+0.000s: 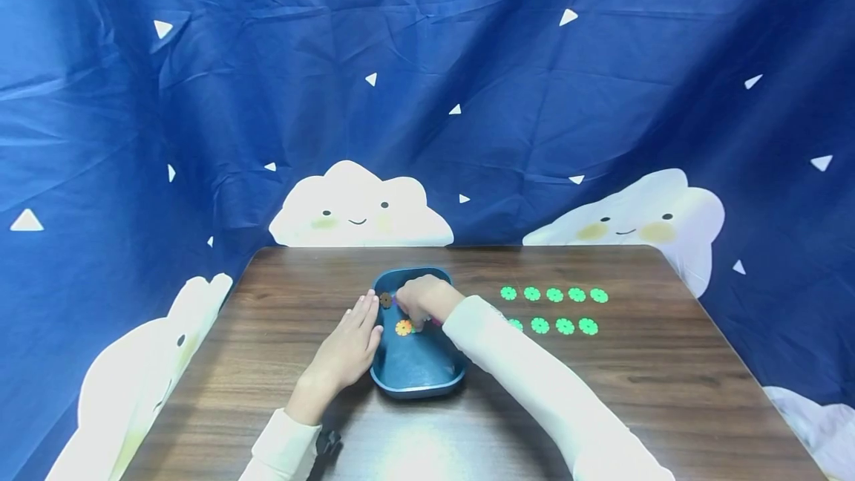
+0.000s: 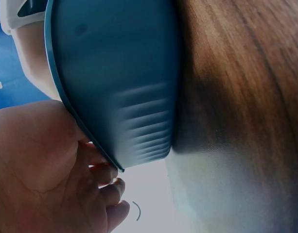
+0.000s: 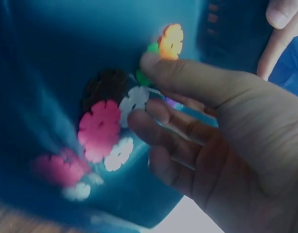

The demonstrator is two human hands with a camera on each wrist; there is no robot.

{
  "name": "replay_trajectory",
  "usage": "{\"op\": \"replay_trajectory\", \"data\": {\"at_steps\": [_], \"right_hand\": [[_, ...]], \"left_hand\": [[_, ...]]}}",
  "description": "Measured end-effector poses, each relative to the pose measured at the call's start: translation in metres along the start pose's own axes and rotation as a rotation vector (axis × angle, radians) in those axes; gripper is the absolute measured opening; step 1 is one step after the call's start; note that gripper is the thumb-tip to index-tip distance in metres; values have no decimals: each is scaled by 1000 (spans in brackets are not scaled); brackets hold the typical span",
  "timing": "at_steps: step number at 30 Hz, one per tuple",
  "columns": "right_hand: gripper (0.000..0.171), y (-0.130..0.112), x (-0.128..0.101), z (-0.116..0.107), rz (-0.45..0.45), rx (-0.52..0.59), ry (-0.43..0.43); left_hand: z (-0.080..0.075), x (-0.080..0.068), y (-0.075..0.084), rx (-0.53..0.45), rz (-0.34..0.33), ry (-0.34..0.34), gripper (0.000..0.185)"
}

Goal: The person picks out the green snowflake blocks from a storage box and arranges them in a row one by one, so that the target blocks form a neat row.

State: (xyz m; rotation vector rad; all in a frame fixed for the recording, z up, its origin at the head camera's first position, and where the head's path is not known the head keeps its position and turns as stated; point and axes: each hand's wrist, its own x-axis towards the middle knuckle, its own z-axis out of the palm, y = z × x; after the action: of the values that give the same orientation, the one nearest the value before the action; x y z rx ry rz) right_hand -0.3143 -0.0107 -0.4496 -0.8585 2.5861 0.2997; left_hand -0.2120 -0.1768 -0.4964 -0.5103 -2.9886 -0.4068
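A dark blue tray (image 1: 417, 362) holds flower-shaped plastic discs in several colours. My right hand (image 1: 427, 297) reaches down inside it, pinching a green disc (image 3: 143, 77) between thumb and a finger largely hidden behind the thumb. Right beside that lies an orange disc (image 3: 172, 41). Pink (image 3: 100, 131), white (image 3: 118, 154) and dark brown (image 3: 107, 85) discs lie below the fingers in the right wrist view. My left hand (image 1: 350, 344) rests against the tray's left rim, fingers extended along it; its palm (image 2: 37, 160) shows beside the rim in the left wrist view.
Right of the tray, green discs (image 1: 554, 295) lie in two rows on the brown wooden table (image 1: 654, 377); my right sleeve (image 1: 528, 370) partly covers the nearer row's left end. Behind the table hangs a blue curtain (image 1: 401, 132) with clouds and white triangles.
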Motion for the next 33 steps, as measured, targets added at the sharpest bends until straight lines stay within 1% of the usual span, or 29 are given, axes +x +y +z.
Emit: {"op": "replay_trajectory", "data": {"at_steps": [4, 7, 9, 12, 13, 16, 19, 21, 24, 27, 29, 31, 33], "right_hand": [[25, -4, 9, 4, 24, -32, -7], [33, -5, 14, 6, 34, -43, -2], [39, -6, 12, 5, 33, -43, 9], [50, -8, 7, 3, 9, -38, 26], [51, -8, 5, 2, 1, -36, 32], [44, -9, 2, 2, -21, -48, 37], [32, -9, 2, 2, -23, -50, 36], [31, -8, 2, 2, -14, -40, 32], [40, -7, 1, 2, 8, 7, 21], [58, -6, 1, 3, 22, 37, 9], [67, -5, 2, 3, 21, 45, 4], [70, -5, 3, 3, 16, 43, 8], [65, -3, 4, 3, 10, 33, 23]], "left_hand": [[-1, 1, 1, 4, -3, -14, 58], [-1, 1, 2, 0, 1, -10, 58], [-2, 0, 3, -3, 4, -7, 57], [-3, 0, 3, -9, 1, -5, 57], [-3, 0, 3, -8, 1, -5, 57], [-3, 0, 3, -5, -1, -10, 57], [-4, 0, 4, 1, -5, -16, 58], [-4, 0, 4, 2, -6, -19, 58], [-5, -1, 4, 5, -11, -29, 59], [-5, -1, 4, 3, -7, -28, 58], [-4, 0, 3, 3, -3, -23, 58], [-3, 0, 3, 1, -2, -19, 58], [-3, 0, 3, 3, 0, -17, 58]]}}
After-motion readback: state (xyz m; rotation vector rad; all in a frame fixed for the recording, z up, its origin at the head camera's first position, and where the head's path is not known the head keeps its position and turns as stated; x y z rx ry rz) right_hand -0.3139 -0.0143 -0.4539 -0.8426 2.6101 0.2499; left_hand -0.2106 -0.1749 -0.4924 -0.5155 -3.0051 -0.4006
